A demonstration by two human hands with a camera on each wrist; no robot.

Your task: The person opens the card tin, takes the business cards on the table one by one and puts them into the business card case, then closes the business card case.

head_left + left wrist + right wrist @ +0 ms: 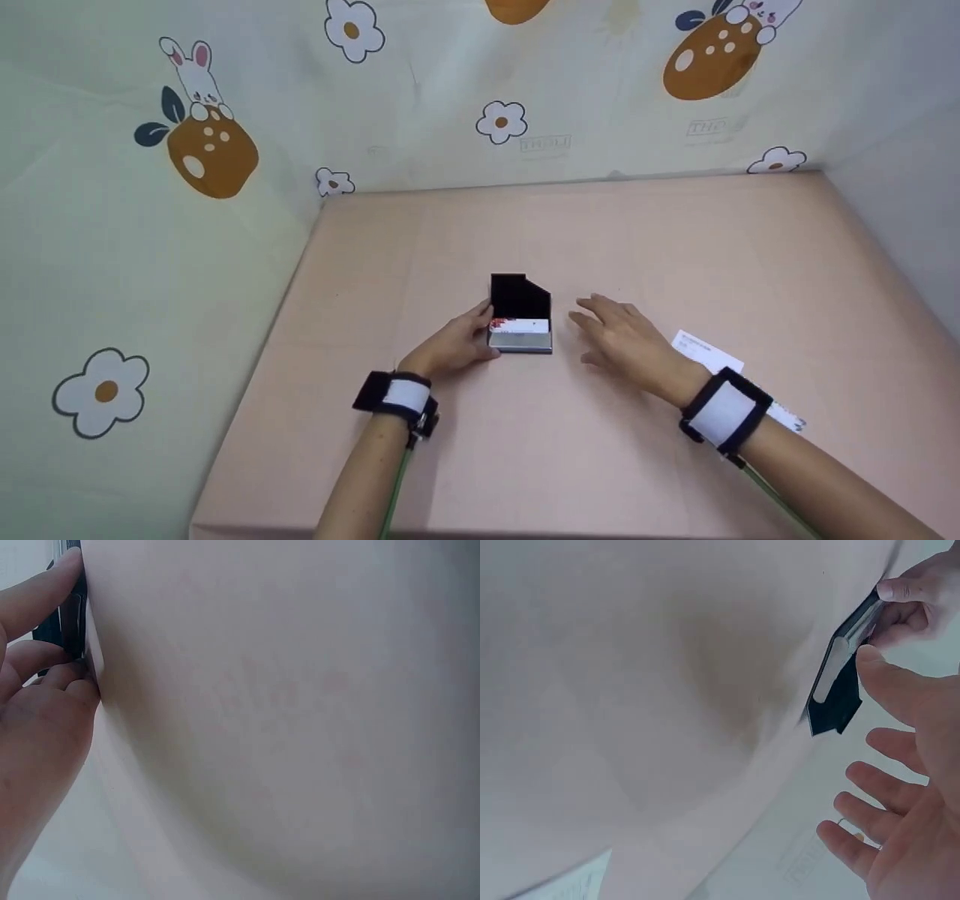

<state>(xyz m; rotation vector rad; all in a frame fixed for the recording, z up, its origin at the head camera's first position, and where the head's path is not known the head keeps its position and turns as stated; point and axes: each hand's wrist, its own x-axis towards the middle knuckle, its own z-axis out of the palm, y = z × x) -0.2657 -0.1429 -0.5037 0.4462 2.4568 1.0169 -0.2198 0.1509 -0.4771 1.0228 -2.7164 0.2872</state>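
Note:
A business card case [521,345] with a silvery front and a raised black lid [517,296] is at the middle of the table. Inside it a white card [534,326] with red print shows above the front pocket. My left hand [456,346] grips the case by its left side, thumb at the near corner and fingers along the far part. In the left wrist view, the dark case [73,619] is partly hidden by the fingers. To the right of the case my right hand [628,346] hovers with spread fingers and an empty palm, apart from the case.
A white card [705,351] lies on the pink tabletop [600,465] beyond my right wrist. Another printed card end [787,417] shows past the wristband, partly hidden by the forearm. Patterned curtains [420,112] border the table at the back and left.

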